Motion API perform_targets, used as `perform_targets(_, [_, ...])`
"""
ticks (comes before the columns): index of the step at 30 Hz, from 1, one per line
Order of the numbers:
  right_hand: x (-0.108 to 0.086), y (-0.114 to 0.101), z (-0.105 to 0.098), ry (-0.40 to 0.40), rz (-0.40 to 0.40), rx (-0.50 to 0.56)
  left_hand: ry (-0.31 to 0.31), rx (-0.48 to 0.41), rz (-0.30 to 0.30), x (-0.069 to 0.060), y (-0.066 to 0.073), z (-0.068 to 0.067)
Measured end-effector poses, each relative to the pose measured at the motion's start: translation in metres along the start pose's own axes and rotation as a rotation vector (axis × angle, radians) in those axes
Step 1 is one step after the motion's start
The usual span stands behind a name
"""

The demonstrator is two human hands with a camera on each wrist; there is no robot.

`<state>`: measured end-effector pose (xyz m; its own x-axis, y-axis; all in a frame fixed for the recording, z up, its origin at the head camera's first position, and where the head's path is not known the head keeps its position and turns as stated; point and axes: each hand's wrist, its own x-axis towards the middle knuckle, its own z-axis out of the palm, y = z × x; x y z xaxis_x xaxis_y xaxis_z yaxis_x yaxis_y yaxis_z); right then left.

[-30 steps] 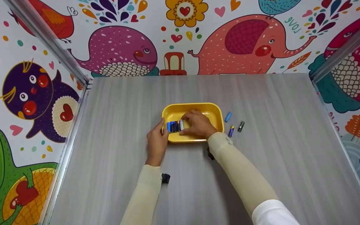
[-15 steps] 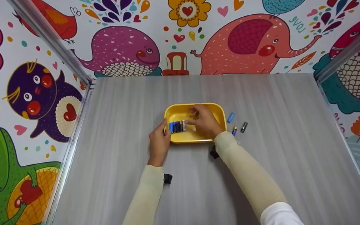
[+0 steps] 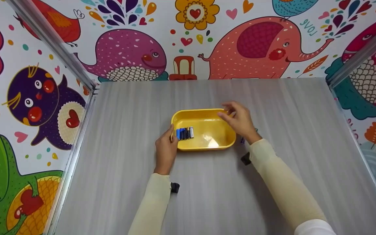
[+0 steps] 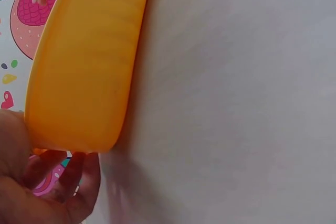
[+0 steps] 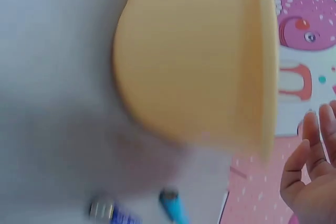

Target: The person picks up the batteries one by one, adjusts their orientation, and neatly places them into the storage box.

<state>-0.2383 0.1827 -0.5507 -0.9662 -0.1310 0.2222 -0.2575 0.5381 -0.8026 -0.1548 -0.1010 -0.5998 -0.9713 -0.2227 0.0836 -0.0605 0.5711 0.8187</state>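
- The yellow tray (image 3: 207,127) sits on the table (image 3: 126,114); the left hand (image 3: 166,150) grasps its left end, thumb by the rim, fingers against the outer wall. A calm, light hold serves best — a tug could disturb what lies inside.
- A short row of batteries (image 3: 184,133) lies side by side in the tray, near that left end. Any newcomer probably belongs parallel to them, just right of the silver battery (image 3: 192,132).
- The right hand (image 3: 242,120) is at the tray's far right corner, fingers relaxed and grasping nothing.
- A blue battery (image 5: 173,207) and a purple battery (image 5: 118,213) lie on the table near the tray's right end.
- If loading these is the step, lift well over the rim, then pinch one by its sides — smooth cylinders likely roll when nudged.
- Lower it flat before releasing, so the row stays straight.
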Motion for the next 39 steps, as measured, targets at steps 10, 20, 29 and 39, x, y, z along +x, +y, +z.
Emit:
perform_targets(10, [-0.011, 0.022, -0.045, 0.098, 0.07, -0.076, 0.0, 0.005, -0.014, 0.001, 0.001, -0.002])
perform_targets(20, [-0.023, 0.059, -0.062, 0.044, 0.141, -0.194, 0.014, -0.01, 0.002, 0.0, 0.001, -0.001])
perform_targets(29, [-0.034, 0.085, -0.062, -0.042, 0.203, -0.273, 0.013, 0.001, 0.01, 0.0, 0.0, -0.001])
perform_targets(39, [-0.036, 0.092, -0.049, -0.117, 0.26, -0.337, 0.001, -0.009, -0.018, 0.0, 0.0, 0.0])
